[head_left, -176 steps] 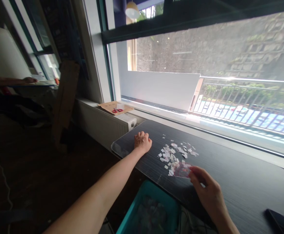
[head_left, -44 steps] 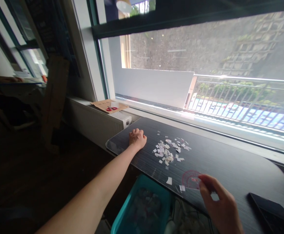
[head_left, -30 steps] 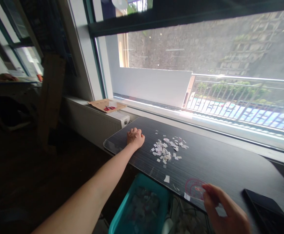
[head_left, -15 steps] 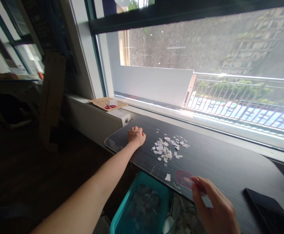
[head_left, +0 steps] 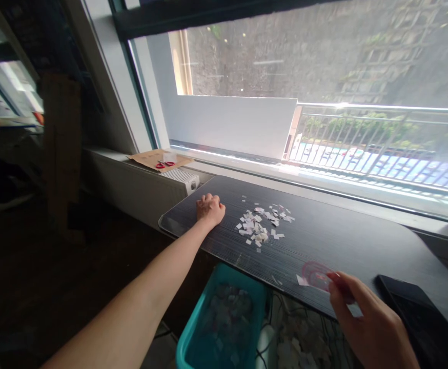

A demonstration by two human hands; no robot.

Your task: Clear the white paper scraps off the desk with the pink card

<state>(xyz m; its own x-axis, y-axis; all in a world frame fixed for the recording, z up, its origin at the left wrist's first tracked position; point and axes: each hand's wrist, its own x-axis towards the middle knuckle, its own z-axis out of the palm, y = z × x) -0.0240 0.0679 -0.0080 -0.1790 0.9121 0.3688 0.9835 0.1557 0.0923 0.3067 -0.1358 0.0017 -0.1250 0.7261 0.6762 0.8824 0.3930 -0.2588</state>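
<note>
My left hand (head_left: 210,209) rests closed on the dark table (head_left: 347,230) near its left end. Its fingers are curled under, so anything inside them is hidden. To its right lies a loose pile of small white paper pieces (head_left: 252,225). Between thumb and fingers, my right hand (head_left: 366,312) pinches a clear oval plastic piece with pink lines (head_left: 316,275), low over the front edge of the table. A larger white paper scrap (head_left: 302,280) shows at the left end of the oval; I cannot tell whether it is attached.
A black phone (head_left: 416,312) lies right of my right hand. Below the front edge stands a teal bin (head_left: 185,338) with paper scraps inside, beside cables and more scraps. Red-handled scissors (head_left: 164,164) lie on brown paper (head_left: 143,158) by the window.
My right hand has moved right with the plastic oval, and the larger scrap has shifted right along with it. My left hand stays in place. The camera view has turned slightly.
</note>
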